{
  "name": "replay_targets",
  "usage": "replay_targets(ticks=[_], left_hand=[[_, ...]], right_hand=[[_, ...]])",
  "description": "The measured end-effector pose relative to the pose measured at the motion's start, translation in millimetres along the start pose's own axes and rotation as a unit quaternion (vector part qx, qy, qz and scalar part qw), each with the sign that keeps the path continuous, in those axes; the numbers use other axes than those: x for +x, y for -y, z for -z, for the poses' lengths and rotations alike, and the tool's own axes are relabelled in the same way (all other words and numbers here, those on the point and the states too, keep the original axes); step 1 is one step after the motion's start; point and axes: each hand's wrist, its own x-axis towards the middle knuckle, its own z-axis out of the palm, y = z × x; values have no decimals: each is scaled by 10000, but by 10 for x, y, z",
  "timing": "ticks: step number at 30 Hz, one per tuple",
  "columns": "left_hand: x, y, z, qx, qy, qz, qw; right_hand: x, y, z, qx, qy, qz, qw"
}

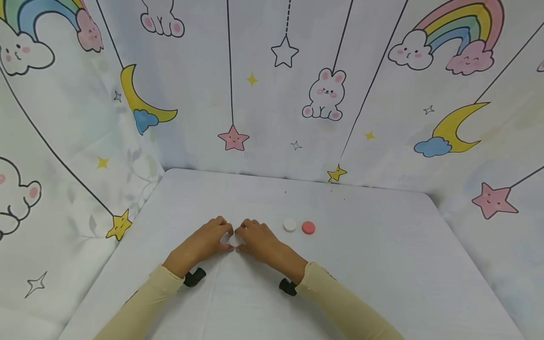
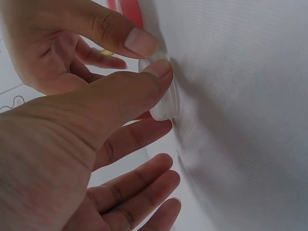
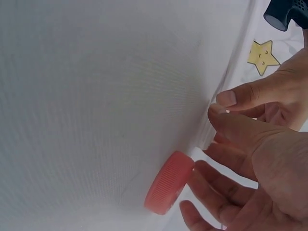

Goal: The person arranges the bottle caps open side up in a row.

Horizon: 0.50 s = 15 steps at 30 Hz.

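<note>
A white ribbed bottle cap (image 2: 168,105) lies on the white cloth between both hands. My left hand (image 1: 209,242) holds it from the left, with the thumb and index finger at its rim and the other fingers loosely bent. From the right, my right hand (image 1: 262,242) pinches the same cap, its thumb close by the left thumb. In the head view the fingers partly cover this cap. To the right of my right hand sit a second white cap (image 1: 290,225) and a red cap (image 1: 308,227), both flat on the cloth.
A white cloth covers the table (image 1: 374,264). Behind it and at both sides hangs a white curtain (image 1: 272,104) printed with stars, moons, rabbits and rainbows. Black wrist devices (image 1: 194,277) show beneath both forearms.
</note>
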Motion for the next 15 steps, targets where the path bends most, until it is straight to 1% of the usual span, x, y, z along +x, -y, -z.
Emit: replay_targets(ticks=[9,15], left_hand=[[-23,-22,28,61,19,8,10000],[-37,-39,36,-43,77,79,9999]], right_hand=[[3,-6,-34,-66,-83,78,9999],[15,-15,-14,-5,45,31,10000]])
